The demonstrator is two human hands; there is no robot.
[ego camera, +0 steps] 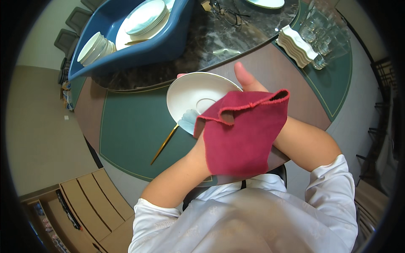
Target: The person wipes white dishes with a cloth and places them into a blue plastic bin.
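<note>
A white plate (185, 95) with a thin gilt rim and a pale blue petal pattern is tilted in front of me. My right hand (253, 83) supports it at the right rim, thumb raised; a fingertip shows behind the far rim. A dark red cloth (243, 145) drapes over both wrists and the plate's near right part. My left hand, hidden under this cloth, appears to grip it against the plate; only the wrist shows. Left of the plate, a gold-coloured utensil handle (164, 144) lies on the green table mat (136, 126), its other end hidden.
A blue plastic tub (167, 41) on the dark marble turntable (202, 50) holds stacked plates (148, 19) and bowls (96, 47). Eyeglasses (229, 14) lie behind it. Wavy white stacked dishes (294, 46) and several drinking glasses (319, 41) stand at the right.
</note>
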